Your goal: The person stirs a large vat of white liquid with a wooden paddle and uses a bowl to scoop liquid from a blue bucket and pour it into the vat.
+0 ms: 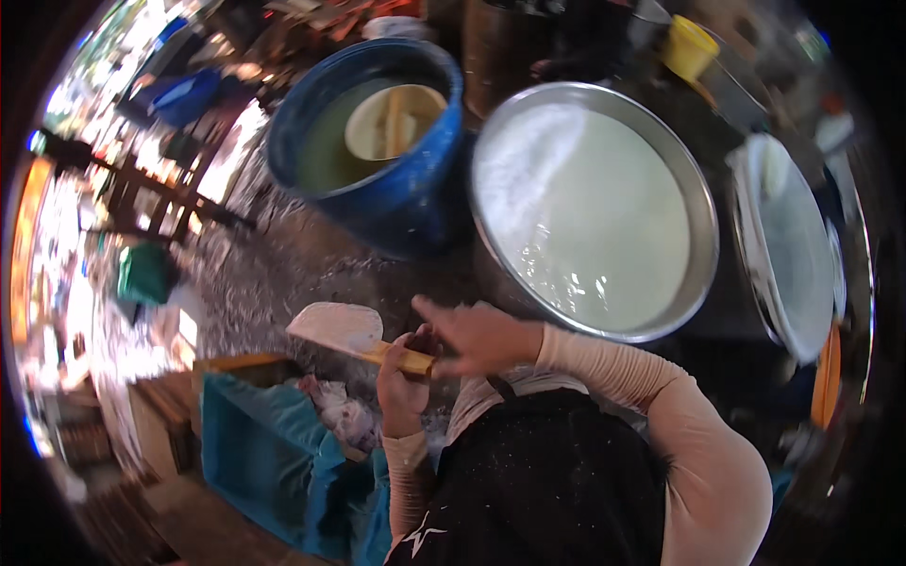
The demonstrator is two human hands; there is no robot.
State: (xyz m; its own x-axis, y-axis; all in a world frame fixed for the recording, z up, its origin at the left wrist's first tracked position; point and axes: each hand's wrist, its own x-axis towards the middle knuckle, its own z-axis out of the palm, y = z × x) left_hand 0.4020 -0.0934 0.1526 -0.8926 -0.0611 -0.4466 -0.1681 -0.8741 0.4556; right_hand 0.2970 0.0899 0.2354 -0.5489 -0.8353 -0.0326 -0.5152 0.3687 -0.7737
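My left hand (404,394) is wrapped round the flat wooden handle of a whitish scoop (335,324), held in front of my body. The scoop's pale head points left, and the bare end of its handle lies between my two hands. My right hand (486,337) hovers by that end, fingers apart and one stretched out to the left; it is slightly blurred, and whether it touches the wood is unclear. Just beyond stands a wide metal basin (710,222) of milky white liquid. Left of it is a blue barrel (406,203) of cloudy yellowish liquid.
A white bowl with a wooden bar (363,123) sits inside the barrel. A teal cloth-draped box (255,453) stands at lower left, beside a pale crumpled cloth (344,415). To the right is a large white-lined round tub (797,250). A yellow bucket (691,49) stands behind. The floor (283,259) looks wet.
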